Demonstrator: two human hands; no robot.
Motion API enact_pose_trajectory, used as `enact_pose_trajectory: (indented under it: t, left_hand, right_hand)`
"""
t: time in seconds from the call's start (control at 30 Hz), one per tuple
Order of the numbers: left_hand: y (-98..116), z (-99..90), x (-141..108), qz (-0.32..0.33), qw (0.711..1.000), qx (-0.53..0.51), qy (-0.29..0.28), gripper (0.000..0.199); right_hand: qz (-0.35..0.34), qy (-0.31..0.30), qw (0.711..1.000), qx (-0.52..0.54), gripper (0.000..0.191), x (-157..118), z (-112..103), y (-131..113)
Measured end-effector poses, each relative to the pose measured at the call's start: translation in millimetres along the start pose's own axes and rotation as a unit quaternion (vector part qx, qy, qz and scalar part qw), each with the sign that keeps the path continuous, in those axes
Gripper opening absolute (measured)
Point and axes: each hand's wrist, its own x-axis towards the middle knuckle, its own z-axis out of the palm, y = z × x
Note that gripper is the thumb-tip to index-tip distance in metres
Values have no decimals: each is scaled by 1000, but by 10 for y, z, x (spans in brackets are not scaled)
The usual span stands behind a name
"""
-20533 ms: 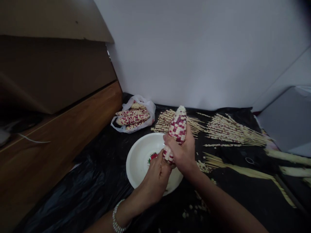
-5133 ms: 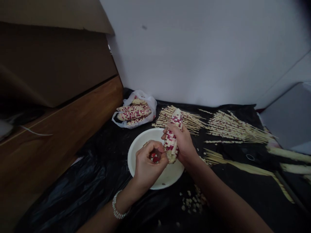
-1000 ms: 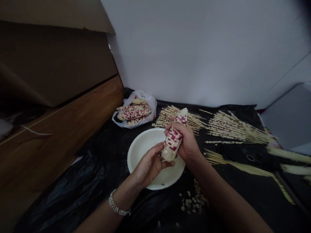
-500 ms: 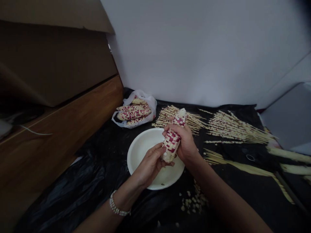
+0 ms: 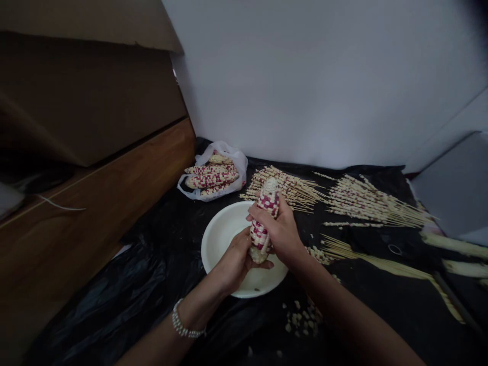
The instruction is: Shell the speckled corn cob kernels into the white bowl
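Observation:
A corn cob point(image 5: 261, 235) with white and purple kernels is held nearly upright between both my hands, over a white basin point(image 5: 213, 229). My left hand point(image 5: 235, 262) grips its lower end, fingers curled beneath. Around the cob's middle, my right hand point(image 5: 280, 229) is closed, with the thumb lying across the front. A small dark speck shows in the basin, whose right part is hidden behind my hands. Loose kernels point(image 5: 301, 317) lie on the black plastic sheet point(image 5: 160, 284) beside my right forearm.
Behind the basin stands a plastic bag point(image 5: 238, 160) with several corn cobs point(image 5: 211, 179). Skewers threaded with kernels form two piles point(image 5: 297, 185), point(image 5: 358, 198) by the white wall. Bare sticks point(image 5: 354, 254) and stripped cobs point(image 5: 453, 244) lie to the right. A wooden board point(image 5: 152, 162) runs along the left.
The cob has moved slightly left and down and turned more upright. My right hand has come with it, and its thumb now lies across the cob's front.

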Motion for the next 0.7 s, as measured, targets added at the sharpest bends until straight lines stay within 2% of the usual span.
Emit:
enact_pose_trajectory:
  t: [0.2, 0.3, 0.4, 0.57, 0.63, 0.7]
  left_hand:
    - [131, 19, -2, -38, 999, 18, -24, 30]
    - [155, -9, 11, -13, 997, 75, -21, 35]
    - [153, -65, 27, 34, 984, 174, -23, 32]
    - [131, -139, 34, 113, 937, 330, -12, 20]
    - [121, -144, 31, 124, 922, 367, -2, 18]
    - [112, -140, 32, 116, 924, 364, -6, 15]
  right_hand:
    - [53, 37, 992, 109, 34, 116, -53, -59]
    - [68, 43, 986, 149, 35, 168, -73, -99]
    - [60, 38, 990, 124, 35, 162, -74, -96]
    - [30, 33, 998, 50, 34, 93, -60, -70]
    - [25, 34, 999, 31, 35, 79, -55, -71]
    - [31, 35, 999, 27, 36, 83, -54, -67]
